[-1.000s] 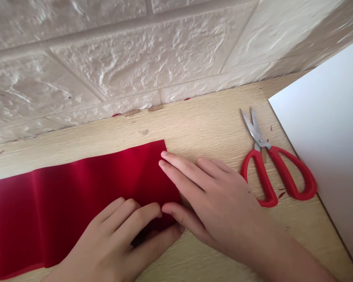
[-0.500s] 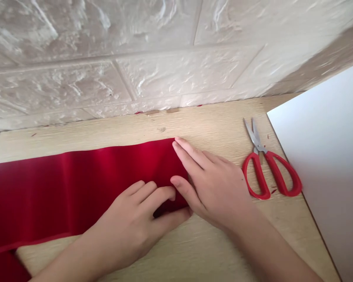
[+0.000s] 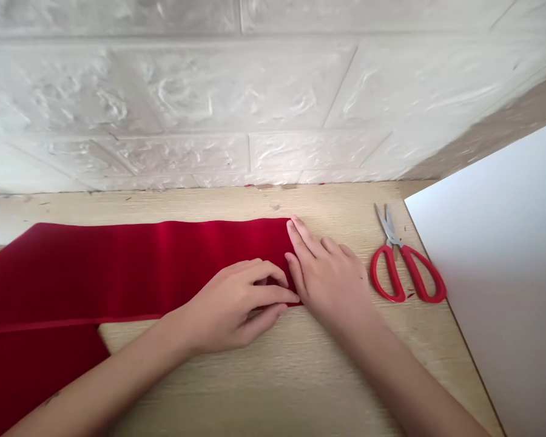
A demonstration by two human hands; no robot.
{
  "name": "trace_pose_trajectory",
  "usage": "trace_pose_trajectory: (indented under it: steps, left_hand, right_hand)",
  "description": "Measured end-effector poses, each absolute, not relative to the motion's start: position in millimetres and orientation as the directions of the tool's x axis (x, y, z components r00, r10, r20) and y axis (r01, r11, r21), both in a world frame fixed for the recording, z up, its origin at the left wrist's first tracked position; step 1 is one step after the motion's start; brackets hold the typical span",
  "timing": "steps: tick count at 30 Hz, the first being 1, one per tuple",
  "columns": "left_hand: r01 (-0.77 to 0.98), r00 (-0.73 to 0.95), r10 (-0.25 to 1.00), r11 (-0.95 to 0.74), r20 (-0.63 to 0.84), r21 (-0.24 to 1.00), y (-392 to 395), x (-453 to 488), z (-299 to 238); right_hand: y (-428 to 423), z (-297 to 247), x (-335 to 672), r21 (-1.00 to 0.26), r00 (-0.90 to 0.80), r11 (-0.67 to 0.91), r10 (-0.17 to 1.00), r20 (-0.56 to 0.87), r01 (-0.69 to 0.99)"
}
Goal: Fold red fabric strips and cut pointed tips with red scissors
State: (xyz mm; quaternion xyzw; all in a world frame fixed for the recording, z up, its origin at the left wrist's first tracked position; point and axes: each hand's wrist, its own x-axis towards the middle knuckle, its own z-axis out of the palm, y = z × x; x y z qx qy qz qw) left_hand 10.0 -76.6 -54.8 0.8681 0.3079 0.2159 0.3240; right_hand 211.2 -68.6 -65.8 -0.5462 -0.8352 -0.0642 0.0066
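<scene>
A long strip of red cloth (image 3: 131, 267) lies across the wooden table, its right end under my hands. My right hand (image 3: 332, 273) rests flat on that end, fingers stretched out and the fingertips at the upper corner. Beside it, my left hand (image 3: 236, 303) reaches over the lower edge with its fingers loosely bent and apart. Its index fingertip meets the cloth's lower right corner, close to the right thumb. Red-handled scissors (image 3: 398, 255) lie to the right of my right hand, blades slightly parted and pointing toward the wall.
More red cloth (image 3: 36, 370) spreads under the strip at the lower left. A white brick-patterned wall (image 3: 200, 91) rises behind the table (image 3: 273, 388). On the right stands a white panel (image 3: 505, 261), close to the scissors. Small red scraps lie near the scissors and along the wall.
The view has shifted, showing more cloth at the left. My left hand's fingers have moved rightward to the cloth's lower corner. My right hand stays on the end.
</scene>
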Motion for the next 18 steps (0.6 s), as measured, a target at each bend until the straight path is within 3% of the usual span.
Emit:
trace_pose_trajectory:
  steps: [2, 5, 9, 12, 18]
  left_hand:
    - [0.441, 0.654, 0.727, -0.593, 0.212, 0.674, -77.1, 12.2, -47.5]
    - [0.619, 0.573, 0.779, -0.615, 0.255, 0.488, -75.2, 21.8, -44.4]
    - [0.773, 0.579, 0.813, -0.574, 0.070, 0.271, -68.9, 35.6, -59.8]
    - [0.832, 0.535, 0.844, -0.518, -0.037, 0.201, -68.3, 31.1, -70.5]
    - [0.941, 0.331, 0.937, -0.320, -0.107, 0.108, -79.7, -32.2, -66.6]
  right_hand:
    - [-69.2, -63.9, 208.8, 0.105, -0.396, 0.389, 0.917, 0.055, 0.915]
    - [-70.3, -61.4, 205.7, 0.103, -0.385, 0.380, 0.922, 0.032, 0.919]
    - [-71.7, -59.3, 203.1, 0.115, -0.370, 0.366, 0.929, 0.014, 0.923]
    - [-72.1, -58.9, 202.0, 0.126, -0.365, 0.361, 0.931, 0.014, 0.924]
    - [-71.5, -59.2, 202.6, 0.128, -0.358, 0.353, 0.934, 0.017, 0.927]
